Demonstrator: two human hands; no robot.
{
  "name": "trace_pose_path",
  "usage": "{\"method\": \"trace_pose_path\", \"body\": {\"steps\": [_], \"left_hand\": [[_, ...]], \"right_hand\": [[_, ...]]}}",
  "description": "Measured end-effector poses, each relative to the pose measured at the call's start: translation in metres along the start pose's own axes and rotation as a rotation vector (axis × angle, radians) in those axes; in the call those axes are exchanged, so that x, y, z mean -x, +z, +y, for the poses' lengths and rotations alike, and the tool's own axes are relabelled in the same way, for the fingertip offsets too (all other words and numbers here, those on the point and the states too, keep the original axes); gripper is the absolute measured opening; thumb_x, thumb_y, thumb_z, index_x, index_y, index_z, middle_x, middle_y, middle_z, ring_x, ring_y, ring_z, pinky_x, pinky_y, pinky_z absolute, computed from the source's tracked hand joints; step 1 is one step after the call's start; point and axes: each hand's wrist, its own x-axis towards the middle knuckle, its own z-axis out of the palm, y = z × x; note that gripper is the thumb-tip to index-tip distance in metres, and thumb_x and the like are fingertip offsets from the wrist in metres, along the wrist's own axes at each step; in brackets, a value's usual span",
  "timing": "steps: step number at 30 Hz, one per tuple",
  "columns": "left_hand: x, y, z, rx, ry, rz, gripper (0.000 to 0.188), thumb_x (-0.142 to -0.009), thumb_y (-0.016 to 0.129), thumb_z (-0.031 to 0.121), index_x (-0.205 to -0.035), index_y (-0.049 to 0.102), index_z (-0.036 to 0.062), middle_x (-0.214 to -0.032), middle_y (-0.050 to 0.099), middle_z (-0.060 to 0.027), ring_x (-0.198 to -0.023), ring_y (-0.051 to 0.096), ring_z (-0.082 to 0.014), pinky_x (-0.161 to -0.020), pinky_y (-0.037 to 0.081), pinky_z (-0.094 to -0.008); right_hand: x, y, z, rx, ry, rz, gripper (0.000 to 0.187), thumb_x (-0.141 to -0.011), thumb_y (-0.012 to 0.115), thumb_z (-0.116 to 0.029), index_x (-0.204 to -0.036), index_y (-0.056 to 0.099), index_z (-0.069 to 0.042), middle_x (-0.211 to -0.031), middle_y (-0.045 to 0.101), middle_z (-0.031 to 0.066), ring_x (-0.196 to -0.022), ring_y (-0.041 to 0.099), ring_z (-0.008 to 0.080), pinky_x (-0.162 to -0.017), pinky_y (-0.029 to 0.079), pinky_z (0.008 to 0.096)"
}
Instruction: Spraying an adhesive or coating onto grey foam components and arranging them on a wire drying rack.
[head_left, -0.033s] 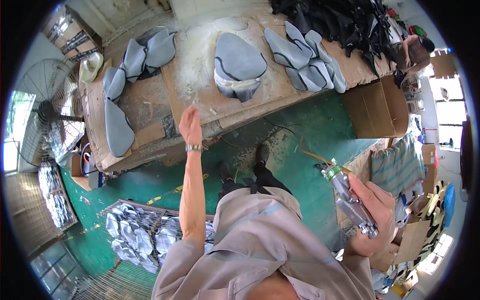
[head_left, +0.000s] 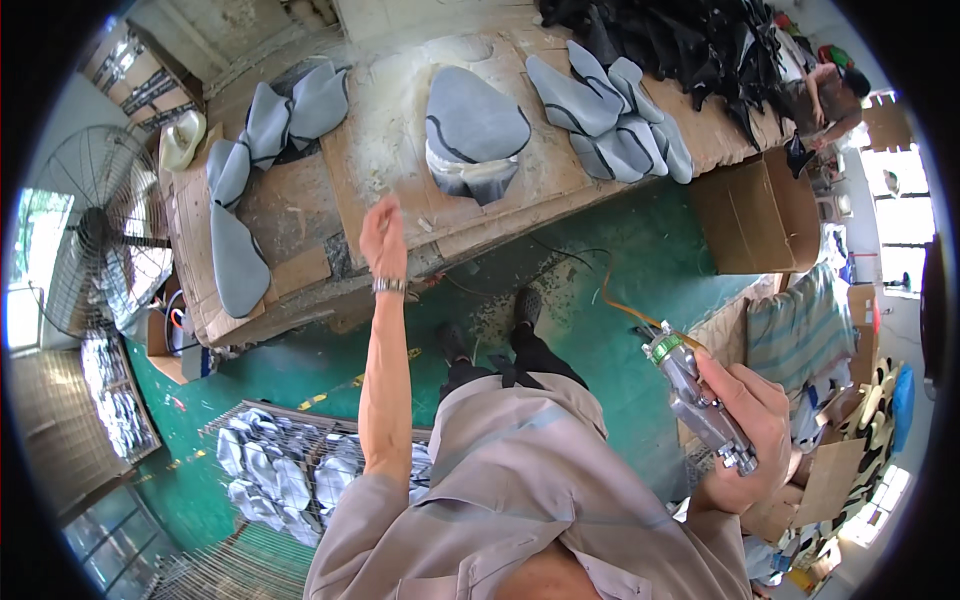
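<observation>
My right hand is wrapped round a metal spray gun with a green ring, held out over the floor. An orange hose runs from its front end area. Over the table's near edge hovers my left hand, fingers loosely bent and nothing seen in them; a watch circles its wrist. Ahead of it, a rounded grey panel with black edging lies on top of a white-and-grey block. More grey panels form a curved row on the left, and another overlapping group lies to the right.
The cardboard-covered table has whitish residue on it. Black pieces are heaped at the far right, near another person. A large fan stands left, a cardboard box right. A wire rack with grey pieces is behind my left arm.
My left hand's fingers have bent from a straighter pose. The spray gun stays almost in the same place. The other person's arm has shifted.
</observation>
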Motion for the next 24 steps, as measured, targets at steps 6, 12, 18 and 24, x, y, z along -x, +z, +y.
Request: {"method": "trace_pose_path", "body": {"steps": [6,12,18,24], "left_hand": [[-0.073,0.119,0.053,-0.609,0.358,-0.187,0.035,-0.084,0.076,0.023,-0.118,0.073,0.017,-0.124,0.065,-0.0121,-0.117,0.06,-0.0302,-0.1,0.049,-0.0414],[-0.096,0.135,0.011,-0.917,0.296,-0.212,0.036,-0.079,0.081,0.034,-0.115,0.077,0.0251,-0.132,0.061,-0.0119,-0.124,0.056,-0.0313,-0.107,0.043,-0.0433],[-0.102,0.128,0.002,-0.889,0.197,-0.237,0.04,-0.077,0.083,0.029,-0.117,0.077,0.0274,-0.135,0.061,-0.0142,-0.128,0.054,-0.0304,-0.109,0.042,-0.0427],[-0.102,0.123,-0.004,-0.837,0.131,-0.232,0.038,-0.077,0.083,0.026,-0.115,0.078,0.0259,-0.131,0.063,-0.0147,-0.125,0.058,-0.0308,-0.108,0.044,-0.0423]], "right_hand": [[0.013,-0.011,0.056,-0.133,0.374,0.225,0.051,-0.071,0.069,-0.013,-0.121,0.071,0.0,-0.084,0.066,0.0145,-0.076,0.065,0.0265,-0.071,0.048,0.0328],[0.022,-0.036,0.147,-0.208,0.065,0.194,0.061,-0.086,0.068,-0.039,-0.132,0.063,0.001,-0.074,0.062,0.0122,-0.064,0.064,0.0276,-0.058,0.048,0.0347],[0.008,-0.046,0.191,-0.354,0.295,0.264,0.05,-0.075,0.063,-0.024,-0.117,0.073,0.002,-0.08,0.066,0.0135,-0.07,0.062,0.0253,-0.069,0.046,0.0316],[-0.021,-0.059,0.219,-0.362,0.188,0.289,0.049,-0.077,0.065,-0.022,-0.118,0.072,0.003,-0.085,0.066,0.0149,-0.075,0.063,0.0232,-0.07,0.045,0.0301]]}}
